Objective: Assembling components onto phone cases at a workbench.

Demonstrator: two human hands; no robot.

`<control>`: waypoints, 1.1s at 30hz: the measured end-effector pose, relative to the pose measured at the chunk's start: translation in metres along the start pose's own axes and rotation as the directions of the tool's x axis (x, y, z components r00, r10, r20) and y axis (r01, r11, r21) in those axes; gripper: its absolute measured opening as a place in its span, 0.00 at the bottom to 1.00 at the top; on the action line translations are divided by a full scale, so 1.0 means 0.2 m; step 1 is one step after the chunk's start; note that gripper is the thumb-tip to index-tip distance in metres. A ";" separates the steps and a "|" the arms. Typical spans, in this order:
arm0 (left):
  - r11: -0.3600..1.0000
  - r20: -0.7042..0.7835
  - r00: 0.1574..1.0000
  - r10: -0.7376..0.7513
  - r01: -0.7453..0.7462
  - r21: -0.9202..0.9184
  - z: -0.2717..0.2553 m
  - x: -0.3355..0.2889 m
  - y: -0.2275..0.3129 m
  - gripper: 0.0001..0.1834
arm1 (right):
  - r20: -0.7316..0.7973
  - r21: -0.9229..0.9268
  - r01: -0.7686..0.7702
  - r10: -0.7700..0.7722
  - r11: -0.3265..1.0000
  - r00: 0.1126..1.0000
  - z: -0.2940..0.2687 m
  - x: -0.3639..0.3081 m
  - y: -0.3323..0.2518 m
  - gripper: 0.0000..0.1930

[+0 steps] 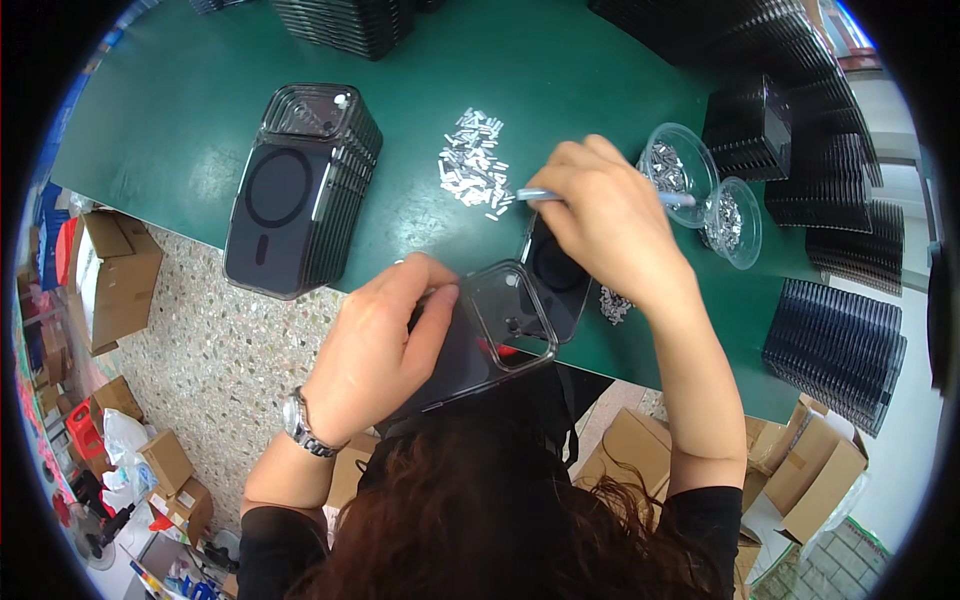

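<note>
Head view: holding dark-tinted phone case (pixel 455 350) in left grip (pixel 385 322) at the edge of the worktop (pixel 420 85), slanted lengthwise, camera-window end to upper right. Pinching slim tool (pixel 538 194) crosswise in right grip (pixel 612 208), pointing left beside silver pieces (pixel 472 165).

A small assembly workshop, as we read it.
We see a green worktop (pixel 180 130) with dark phone cases (pixel 835 345) stacked along its right edge, clear tubs (pixel 750 228) of tiny metallic pieces (pixel 668 170) just in from them, and loose silvery bits (pixel 470 165) back from its near edge; past that edge, we spot cardboard boxes (pixel 125 285) on a speckled floor (pixel 190 330).
</note>
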State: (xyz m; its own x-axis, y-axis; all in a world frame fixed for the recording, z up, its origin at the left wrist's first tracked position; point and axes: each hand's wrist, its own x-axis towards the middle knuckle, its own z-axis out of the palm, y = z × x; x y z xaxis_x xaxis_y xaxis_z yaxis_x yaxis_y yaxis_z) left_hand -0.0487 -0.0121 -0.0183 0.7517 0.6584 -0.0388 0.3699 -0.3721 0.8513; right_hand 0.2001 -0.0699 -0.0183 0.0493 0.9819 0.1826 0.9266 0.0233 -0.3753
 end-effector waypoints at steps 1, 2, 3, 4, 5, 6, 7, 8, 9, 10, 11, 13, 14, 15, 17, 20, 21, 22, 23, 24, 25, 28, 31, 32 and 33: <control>1.000 -0.012 1.000 0.015 -0.015 -0.006 0.00 -0.01 0.00 0.05 | 0.063 -0.085 -0.004 0.010 0.996 0.998 0.06 0.03 -0.01 0.06; 1.000 -0.019 1.000 0.011 -0.011 -0.008 0.00 -0.02 -0.01 0.05 | 0.125 -0.171 -0.004 0.026 0.985 0.992 0.10 0.05 -0.01 0.05; 1.000 -0.010 1.000 -0.002 0.002 0.004 -0.01 -0.03 -0.02 0.04 | 0.131 -0.170 0.004 0.018 0.985 0.991 0.12 0.07 -0.01 0.05; 1.000 -0.001 1.000 -0.013 0.013 0.015 -0.01 -0.03 -0.03 0.04 | 0.157 -0.220 0.009 0.026 0.975 0.987 0.14 0.08 -0.01 0.05; 1.000 -0.005 1.000 -0.016 0.016 0.011 -0.02 -0.04 -0.04 0.04 | 0.182 -0.271 0.014 0.037 0.962 0.983 0.15 0.09 -0.02 0.04; 1.000 -0.005 1.000 -0.014 0.014 0.020 -0.02 -0.04 -0.05 0.04 | 0.188 -0.268 0.023 0.028 0.963 0.982 0.16 0.10 -0.02 0.04; 1.000 -0.005 1.000 -0.010 0.010 0.029 -0.03 -0.05 -0.07 0.04 | 0.181 -0.263 0.025 0.024 0.964 0.983 0.17 0.10 -0.02 0.04; 1.000 -0.010 1.000 -0.015 0.015 0.027 -0.03 -0.05 -0.07 0.04 | 0.174 -0.259 0.025 0.021 0.966 0.985 0.17 0.10 -0.02 0.04; 1.000 -0.015 1.000 -0.027 0.028 0.012 -0.03 -0.05 -0.08 0.04 | 0.177 -0.260 0.029 0.018 0.965 0.984 0.17 0.10 -0.01 0.04; 0.999 -0.020 0.999 -0.039 0.039 -0.002 -0.03 -0.04 -0.08 0.05 | 0.206 -0.233 0.032 0.017 0.972 0.978 0.18 0.11 0.00 0.04; 0.999 -0.022 0.999 -0.039 0.039 -0.004 -0.03 -0.04 -0.08 0.05 | 0.234 -0.207 0.035 0.015 0.978 0.972 0.17 0.12 0.01 0.05; 0.999 -0.023 0.999 -0.039 0.039 -0.004 -0.03 -0.04 -0.10 0.05 | 0.237 -0.183 0.039 0.006 0.982 0.971 0.16 0.12 0.01 0.05; 0.999 -0.025 0.999 -0.039 0.039 -0.005 -0.03 -0.04 -0.10 0.05 | 0.239 -0.157 0.041 -0.003 0.987 0.971 0.15 0.12 0.01 0.05; 0.999 -0.024 0.999 -0.041 0.041 -0.012 -0.02 -0.04 -0.10 0.05 | 0.240 -0.157 0.044 -0.005 0.987 0.971 0.13 0.12 0.00 0.05; 0.999 -0.026 0.999 -0.046 0.046 -0.018 -0.02 -0.05 -0.12 0.05 | 0.254 -0.110 0.035 -0.006 0.993 0.967 0.09 0.09 -0.03 0.04; 1.000 -0.033 0.999 -0.025 0.025 -0.002 -0.01 -0.06 -0.12 0.05 | 0.229 -0.101 0.068 -0.044 0.993 0.972 0.11 0.07 -0.06 0.05; 0.999 -0.029 0.999 -0.036 0.036 -0.007 -0.01 -0.05 -0.11 0.05 | 0.228 -0.102 0.067 -0.042 0.993 0.973 0.12 0.07 -0.06 0.05; 0.999 -0.025 0.999 -0.048 0.047 -0.012 -0.01 -0.05 -0.11 0.05 | 0.222 -0.124 0.066 -0.037 0.990 0.974 0.13 0.07 -0.06 0.05; 0.999 -0.024 0.999 -0.046 0.046 -0.012 -0.01 -0.05 -0.11 0.05 | 0.215 -0.147 0.065 -0.032 0.987 0.976 0.14 0.06 -0.05 0.05; 0.999 -0.029 0.999 -0.043 0.043 -0.007 -0.01 -0.05 -0.11 0.05 | 0.213 -0.145 0.065 -0.033 0.987 0.977 0.16 0.07 -0.05 0.05; 0.999 -0.034 0.999 -0.039 0.039 -0.002 -0.01 -0.04 -0.11 0.05 | 0.208 -0.125 0.049 -0.022 0.991 0.978 0.17 0.07 -0.05 0.05; 0.998 -0.018 0.998 -0.063 0.064 0.023 -0.02 -0.05 -0.11 0.05 | 0.239 -0.099 0.043 -0.018 0.994 0.971 0.17 0.09 -0.02 0.05; 0.997 -0.020 0.999 -0.048 0.049 0.060 -0.02 -0.04 -0.11 0.06 | 0.215 -0.021 0.077 -0.071 0.997 0.974 0.15 0.09 -0.01 0.05; 0.997 -0.023 0.998 -0.052 0.053 0.065 -0.02 -0.03 -0.12 0.06 | 0.154 0.048 0.101 -0.107 0.994 0.982 0.13 0.09 0.00 0.05; 0.999 -0.025 1.000 -0.014 0.015 0.036 -0.01 -0.02 -0.12 0.06 | 0.154 0.053 0.105 -0.112 0.993 0.982 0.09 0.08 -0.02 0.05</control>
State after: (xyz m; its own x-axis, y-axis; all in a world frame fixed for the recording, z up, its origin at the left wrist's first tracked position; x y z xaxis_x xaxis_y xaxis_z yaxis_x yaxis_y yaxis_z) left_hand -0.0623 -0.0045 -0.0364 0.7322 0.6801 -0.0378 0.4009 -0.3854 0.8311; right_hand 0.1908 -0.0510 -0.0306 -0.1128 0.9902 0.0819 0.9054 0.1364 -0.4020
